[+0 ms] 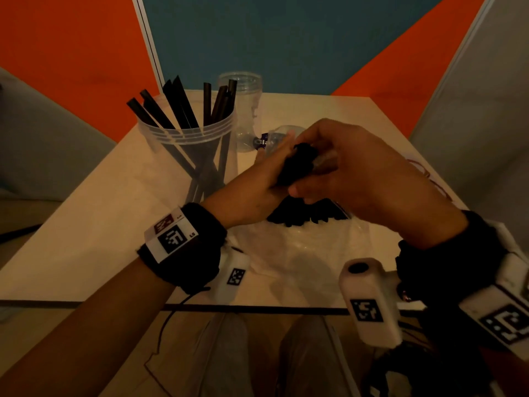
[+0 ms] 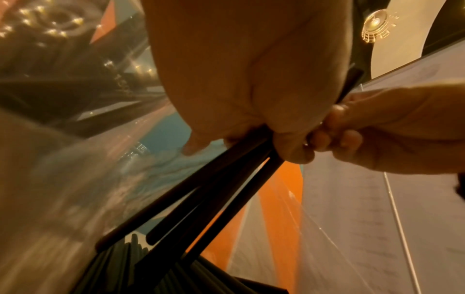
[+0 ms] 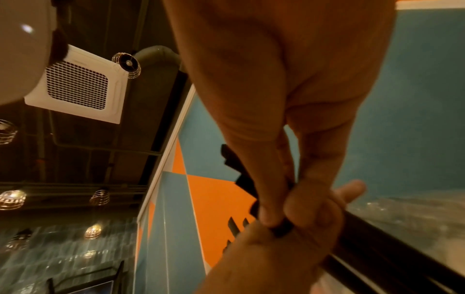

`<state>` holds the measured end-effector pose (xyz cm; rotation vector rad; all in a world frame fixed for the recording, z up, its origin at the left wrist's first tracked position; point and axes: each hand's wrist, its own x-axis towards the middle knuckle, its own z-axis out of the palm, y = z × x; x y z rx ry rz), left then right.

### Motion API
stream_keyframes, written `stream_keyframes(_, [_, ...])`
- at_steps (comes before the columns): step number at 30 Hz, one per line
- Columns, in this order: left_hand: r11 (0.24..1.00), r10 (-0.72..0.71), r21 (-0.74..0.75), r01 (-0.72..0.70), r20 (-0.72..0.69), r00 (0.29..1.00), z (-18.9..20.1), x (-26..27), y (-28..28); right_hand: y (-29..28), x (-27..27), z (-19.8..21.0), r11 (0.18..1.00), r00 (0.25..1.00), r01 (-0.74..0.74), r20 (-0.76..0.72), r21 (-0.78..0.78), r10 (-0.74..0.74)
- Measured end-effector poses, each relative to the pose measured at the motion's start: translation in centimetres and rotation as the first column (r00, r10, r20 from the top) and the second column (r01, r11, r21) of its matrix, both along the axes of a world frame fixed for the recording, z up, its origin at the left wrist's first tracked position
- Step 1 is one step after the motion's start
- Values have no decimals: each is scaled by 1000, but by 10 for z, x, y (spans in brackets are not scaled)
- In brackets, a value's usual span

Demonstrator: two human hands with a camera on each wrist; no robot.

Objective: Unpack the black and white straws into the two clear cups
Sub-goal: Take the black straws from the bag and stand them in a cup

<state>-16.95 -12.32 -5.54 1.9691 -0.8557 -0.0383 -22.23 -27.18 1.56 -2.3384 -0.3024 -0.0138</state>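
A bunch of black straws (image 1: 297, 164) is lifted out of a clear plastic bag (image 1: 300, 247) on the table. My left hand (image 1: 279, 161) grips the bunch from the left, and my right hand (image 1: 312, 179) pinches it from above and the right. The left wrist view has the straws (image 2: 221, 191) running from my left hand's fingers (image 2: 292, 147) down into the bag (image 2: 62, 179). My right hand's fingertips (image 3: 269, 216) pinch the straw tops (image 3: 281, 228) in the right wrist view. A clear cup (image 1: 186, 136) at the left holds several black straws. Behind it a second clear cup (image 1: 243, 110) looks empty. I see no white straws.
A small clear plastic item with a purple label (image 1: 274, 138) lies behind my hands. The light wooden table (image 1: 86, 239) has its near edge below my wrists. Thin cords (image 1: 429, 176) lie at the table's right edge. Orange and teal walls stand behind.
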Motion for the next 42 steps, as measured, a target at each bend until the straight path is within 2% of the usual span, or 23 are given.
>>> stream_keyframes(2, [1000, 25, 15, -26, 29, 999, 5, 0, 1, -1, 4, 1, 1000, 997, -16, 79, 10, 15])
stream_keyframes(4, [997, 18, -71, -16, 26, 1000, 12, -1, 3, -1, 7, 5, 999, 984, -39, 171, -1, 38])
stream_keyframes(9, [975, -13, -222, -6, -85, 996, 38, -4, 9, -1, 11, 9, 963, 962, -132, 264, 235, 68])
stream_keyframes(11, [965, -51, -261, 13, -139, 989, 48, -10, 11, -3, 13, 4, 948, 969, -114, 244, 297, 40])
stream_keyframes(13, [966, -24, -259, -10, -128, 991, 51, -11, 11, -3, 16, -5, 945, 982, -124, 177, 304, 72])
stream_keyframes(16, [933, 93, -331, -142, -159, 983, 49, -7, 12, 4, 25, -29, 942, 980, -198, 19, 271, 200])
stream_keyframes(18, [890, 123, -407, -204, -217, 969, 47, -7, 11, 16, 32, -49, 927, 966, -242, -15, 287, 257])
stream_keyframes(22, [847, 143, -456, -274, -301, 943, 44, -8, 4, 34, 44, -77, 878, 984, -164, 15, 450, 177])
stream_keyframes(27, [831, 208, -449, -327, -294, 933, 43, -9, 0, 37, 37, -93, 911, 985, -103, -84, 399, 148])
stream_keyframes(33, [782, 188, -529, -330, -305, 934, 46, 1, -2, 44, 37, -83, 821, 989, -98, -34, 562, 141])
stream_keyframes(39, [820, 125, -519, -240, -247, 961, 44, -1, -1, 46, 40, -86, 797, 992, -98, -7, 596, 127])
stream_keyframes(42, [808, 95, -555, -195, -205, 974, 44, -3, -3, 45, 38, -84, 782, 987, -137, 16, 608, 161])
